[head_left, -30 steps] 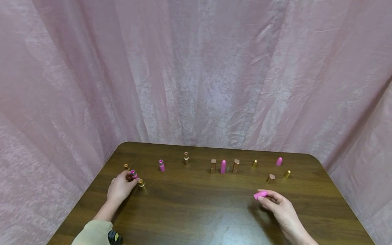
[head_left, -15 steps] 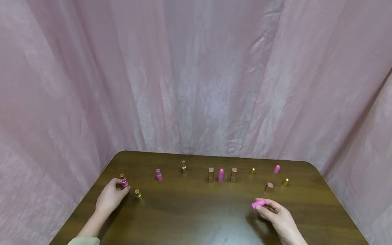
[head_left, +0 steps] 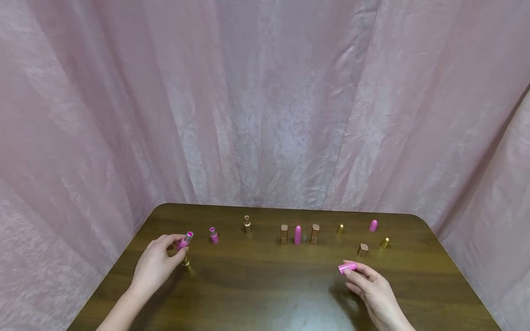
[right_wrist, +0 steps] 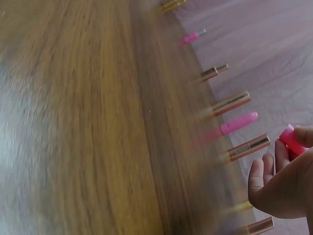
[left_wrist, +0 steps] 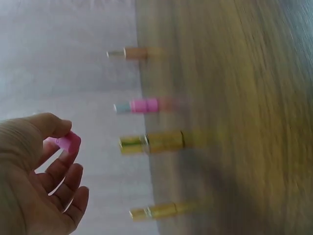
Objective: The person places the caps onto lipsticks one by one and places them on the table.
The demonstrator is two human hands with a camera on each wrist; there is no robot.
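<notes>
My left hand (head_left: 155, 262) pinches an uncapped pink lipstick (head_left: 182, 243) between thumb and fingers, its silver top tilted up to the right. Below my thumb stands an uncapped gold lipstick (head_left: 187, 263). In the left wrist view a second gold lipstick (left_wrist: 164, 210) stands beyond the fingers; from the head it is mostly behind my hand. My right hand (head_left: 374, 290) holds a pink lipstick cap (head_left: 347, 267) above the table, tipped sideways with its end toward the left. That cap (right_wrist: 292, 140) also shows between thumb and fingers in the right wrist view.
Uncapped pink (head_left: 213, 235) and rose-gold (head_left: 247, 225) lipsticks stand at centre left. A pink closed lipstick (head_left: 297, 235) stands between two rose-gold ones (head_left: 284, 235). Loose caps stand at right: gold (head_left: 340, 229), pink (head_left: 373, 225), rose-gold (head_left: 363, 250). A curtain (head_left: 265, 115) hangs behind the table.
My left hand has lifted the pink lipstick off the table beside the gold ones and brought it rightward, tilting it. The right hand keeps its cap in nearly the same place. The head view has shifted.
</notes>
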